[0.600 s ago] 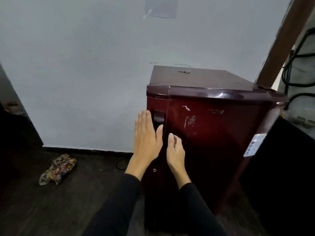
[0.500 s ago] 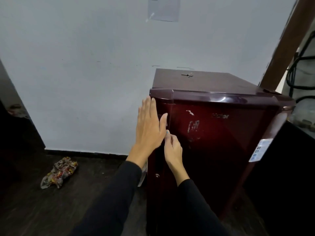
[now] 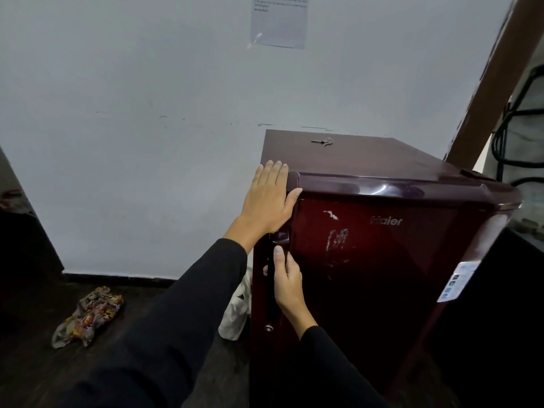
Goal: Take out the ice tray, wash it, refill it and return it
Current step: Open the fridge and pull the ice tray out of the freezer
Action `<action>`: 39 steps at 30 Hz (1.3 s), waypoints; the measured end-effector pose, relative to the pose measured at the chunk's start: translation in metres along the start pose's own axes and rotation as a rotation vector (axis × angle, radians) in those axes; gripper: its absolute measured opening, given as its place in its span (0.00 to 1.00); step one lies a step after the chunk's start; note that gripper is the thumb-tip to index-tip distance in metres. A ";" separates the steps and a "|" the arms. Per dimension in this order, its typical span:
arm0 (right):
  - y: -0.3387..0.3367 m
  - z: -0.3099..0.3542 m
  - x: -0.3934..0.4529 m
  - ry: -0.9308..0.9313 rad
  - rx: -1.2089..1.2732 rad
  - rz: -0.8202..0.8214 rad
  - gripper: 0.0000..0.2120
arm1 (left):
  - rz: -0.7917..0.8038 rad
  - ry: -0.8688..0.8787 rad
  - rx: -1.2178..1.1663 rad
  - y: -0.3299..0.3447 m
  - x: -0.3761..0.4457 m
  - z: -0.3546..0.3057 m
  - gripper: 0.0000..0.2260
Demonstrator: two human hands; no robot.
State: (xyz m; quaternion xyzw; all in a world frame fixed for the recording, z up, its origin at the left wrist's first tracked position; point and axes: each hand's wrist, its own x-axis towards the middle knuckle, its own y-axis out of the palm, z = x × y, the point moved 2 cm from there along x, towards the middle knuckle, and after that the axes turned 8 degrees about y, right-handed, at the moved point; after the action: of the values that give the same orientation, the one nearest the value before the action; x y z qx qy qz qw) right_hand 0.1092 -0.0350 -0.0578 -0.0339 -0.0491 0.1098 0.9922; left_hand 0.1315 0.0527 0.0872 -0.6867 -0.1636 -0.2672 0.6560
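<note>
Wall (image 3: 132, 142): pale grey and scuffed, filling the upper view, with a dark skirting at its foot.
Floor (image 3: 44, 375): dark wood.
Fridge (image 3: 382, 275): small, maroon and glossy, standing against the wall; its door is closed and faces the camera, with white scrape marks and "Haier" lettering.
Ice tray: not visible; no part of the fridge's inside shows.
Beam (image 3: 497, 81): brown, slanting up at the right edge.
Paper (image 3: 278, 22): a printed sheet stuck high on the wall, its text too small to read.
Left hand (image 3: 268, 198): flat against the fridge's upper left corner, fingers straight and together, thumb lying on the door's front edge; it holds nothing.
Right hand (image 3: 287, 279): lower down at the door's left edge, fingers curled round the dark vertical handle (image 3: 269, 293), thumb pointing up along it.
Cloth (image 3: 88, 315): crumpled and patterned, on the floor to the left, well apart from the fridge.
Bag (image 3: 237, 313): white, on the floor just beside the fridge's left side, partly hidden by the left sleeve.
Sticker (image 3: 457, 281): pale label on the door's right edge.
Keys (image 3: 323, 141): lying on top of the fridge, near the back.
</note>
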 end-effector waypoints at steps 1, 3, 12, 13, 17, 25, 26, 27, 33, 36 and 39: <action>0.001 -0.001 0.000 -0.012 0.008 -0.007 0.20 | -0.032 0.005 -0.006 0.002 -0.002 -0.001 0.31; 0.004 -0.003 0.001 -0.020 0.018 -0.016 0.20 | -0.082 -0.002 -0.015 0.007 -0.002 -0.002 0.33; 0.005 -0.005 0.002 -0.015 0.062 -0.004 0.17 | -0.140 -0.069 -0.055 0.014 -0.003 -0.007 0.30; 0.006 -0.005 0.002 -0.011 0.066 -0.004 0.17 | -0.143 -0.073 -0.054 0.014 -0.004 -0.008 0.30; 0.005 -0.003 -0.001 0.006 0.084 0.002 0.18 | -0.138 -0.080 -0.039 0.013 -0.006 -0.009 0.31; 0.002 0.004 -0.007 0.047 0.086 0.007 0.18 | -0.107 -0.093 0.003 0.013 -0.009 -0.013 0.28; 0.001 0.005 -0.009 0.044 0.087 0.005 0.19 | -0.109 -0.096 0.011 0.013 -0.011 -0.014 0.28; 0.001 0.003 -0.012 0.037 0.089 0.001 0.19 | -0.118 -0.101 0.019 0.011 -0.013 -0.017 0.29; -0.012 -0.007 -0.045 -0.012 0.098 -0.030 0.21 | -0.171 -0.123 0.048 -0.004 -0.042 -0.046 0.32; -0.025 -0.006 -0.067 -0.025 0.103 -0.007 0.23 | -0.184 -0.131 0.054 -0.016 -0.057 -0.064 0.31; -0.038 -0.007 -0.090 -0.024 0.113 0.000 0.25 | -0.203 -0.119 0.080 -0.029 -0.076 -0.083 0.30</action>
State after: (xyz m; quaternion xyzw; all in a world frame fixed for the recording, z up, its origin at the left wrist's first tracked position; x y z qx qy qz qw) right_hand 0.0308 -0.0926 -0.0700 0.0233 -0.0547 0.1128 0.9918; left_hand 0.0415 -0.0178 0.0663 -0.6546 -0.2813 -0.2842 0.6416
